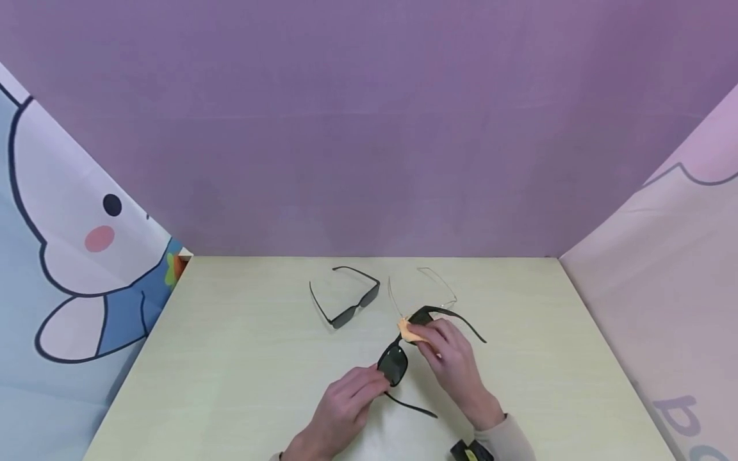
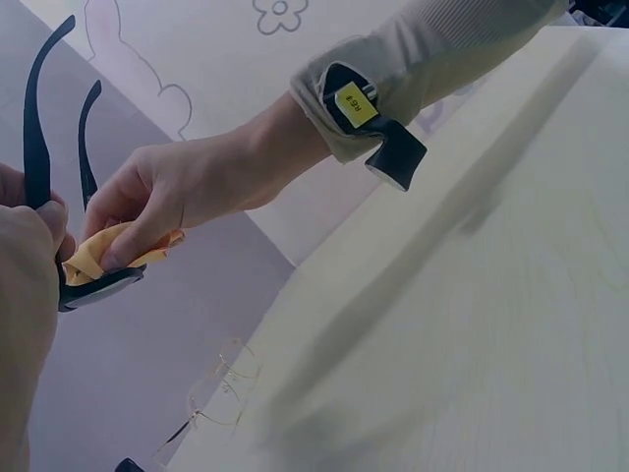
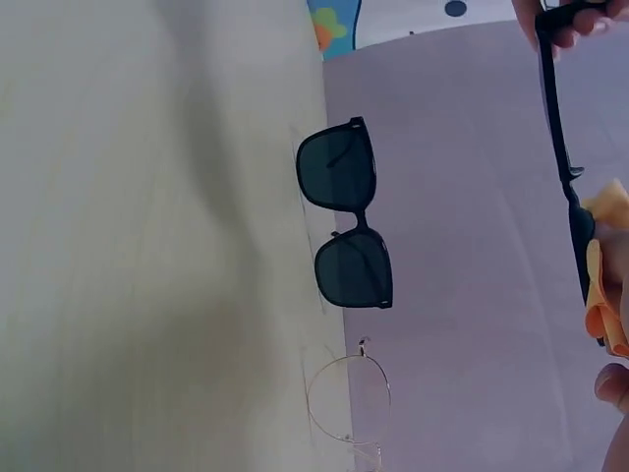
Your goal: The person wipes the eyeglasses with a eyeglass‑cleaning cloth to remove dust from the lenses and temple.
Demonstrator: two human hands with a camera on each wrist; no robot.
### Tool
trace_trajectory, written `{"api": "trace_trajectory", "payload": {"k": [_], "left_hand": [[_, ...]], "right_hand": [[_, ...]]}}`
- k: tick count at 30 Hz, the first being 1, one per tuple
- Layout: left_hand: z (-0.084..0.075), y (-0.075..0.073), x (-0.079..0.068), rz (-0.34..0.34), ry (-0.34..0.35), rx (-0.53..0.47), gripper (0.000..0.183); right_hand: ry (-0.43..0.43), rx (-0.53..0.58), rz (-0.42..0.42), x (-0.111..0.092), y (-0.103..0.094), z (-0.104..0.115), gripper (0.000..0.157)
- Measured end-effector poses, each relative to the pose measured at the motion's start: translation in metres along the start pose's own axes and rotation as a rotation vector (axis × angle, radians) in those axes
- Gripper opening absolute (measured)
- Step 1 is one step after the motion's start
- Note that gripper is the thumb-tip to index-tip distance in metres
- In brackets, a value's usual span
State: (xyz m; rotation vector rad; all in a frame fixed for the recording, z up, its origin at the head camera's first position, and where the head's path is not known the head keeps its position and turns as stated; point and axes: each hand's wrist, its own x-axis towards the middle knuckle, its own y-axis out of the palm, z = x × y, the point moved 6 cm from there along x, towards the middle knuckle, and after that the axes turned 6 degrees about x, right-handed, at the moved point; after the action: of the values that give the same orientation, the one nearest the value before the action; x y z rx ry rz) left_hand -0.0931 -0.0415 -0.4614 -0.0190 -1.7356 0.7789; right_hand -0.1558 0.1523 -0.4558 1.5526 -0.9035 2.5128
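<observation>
Orange cloth partly hides held sunglasses

Black sunglasses with dark lenses and unfolded temples slant diagonally at lower centre of the head view; a crumpled orange cloth partly covers the upper lens.

Orange cloth in the right hand against black glasses, left hand at their frame, wire-rimmed glasses below.
</observation>
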Motion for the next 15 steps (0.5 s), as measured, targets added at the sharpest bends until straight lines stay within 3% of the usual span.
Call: {"api": "trace_trajectory", "payload": {"k": [9,15], "left_hand": [[0.0,0.0,0.002,-0.033,0.032,0.0,0.034],[0.0,-0.001,0.001,-0.027,0.017,-0.004,0.035]], "right_hand": [[0.0,-0.112,-0.099,0.005,-0.01,-0.005,0.029],[-0.008,-0.029,-0.024,-0.001,0.001,0.001,0.029]]}}
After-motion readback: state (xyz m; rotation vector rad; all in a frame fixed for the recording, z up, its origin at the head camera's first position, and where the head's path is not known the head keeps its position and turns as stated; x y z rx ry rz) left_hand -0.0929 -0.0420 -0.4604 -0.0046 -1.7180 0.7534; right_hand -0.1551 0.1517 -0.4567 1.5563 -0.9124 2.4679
